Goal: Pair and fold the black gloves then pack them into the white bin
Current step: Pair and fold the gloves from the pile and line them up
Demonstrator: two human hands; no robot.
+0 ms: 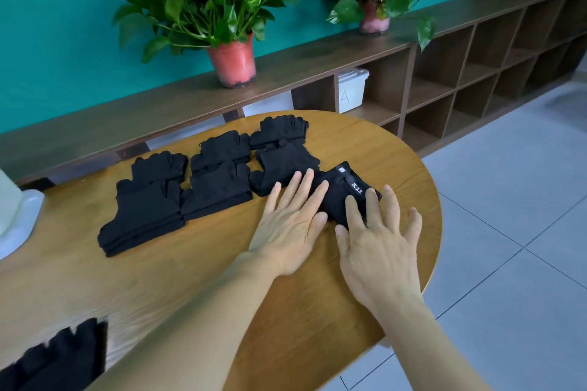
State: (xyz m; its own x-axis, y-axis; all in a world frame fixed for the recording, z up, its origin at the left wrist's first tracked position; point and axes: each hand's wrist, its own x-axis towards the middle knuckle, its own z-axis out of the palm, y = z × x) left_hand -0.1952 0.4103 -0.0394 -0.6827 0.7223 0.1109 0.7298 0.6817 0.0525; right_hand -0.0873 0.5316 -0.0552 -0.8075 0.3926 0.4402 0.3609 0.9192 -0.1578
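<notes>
Both hands are flat, fingers straight and spread, nothing gripped. Left hand [287, 227] and right hand [381, 251] press palm-down on one glove [338, 192]. It's black, white "5.11" tag facing up, lying at the right end of the counter [197, 251].

Right hand's fingers cover the glove's near-right part. Left hand's fingertips lie on the glove's left edge and on the black fabric of the stack touching it. The two thumbs sit close together at the glove's near edge.

Stacks [143, 216]: six folded black ones, three columns of two, mid-counter, left of the glove. The near-left one is the biggest and shows several layers. Neighbours touch or overlap. The rightmost column butts against the pressed glove.

Loose gloves [60, 355]: a black heap at the counter's near-left corner, cut by the frame, well apart from the stacks.

Bin [16, 213]: white, at the counter's left edge, mostly out of frame. Can't tell what's inside.

Background: a wooden cubby shelf [444, 82] runs along a teal wall [63, 25]. A white box [352, 90] marked "A" sits in one cubby just behind the counter. There are three potted plants [222, 3] on the shelf top, and a grey tiled floor [508, 216] to the right of the counter.
</notes>
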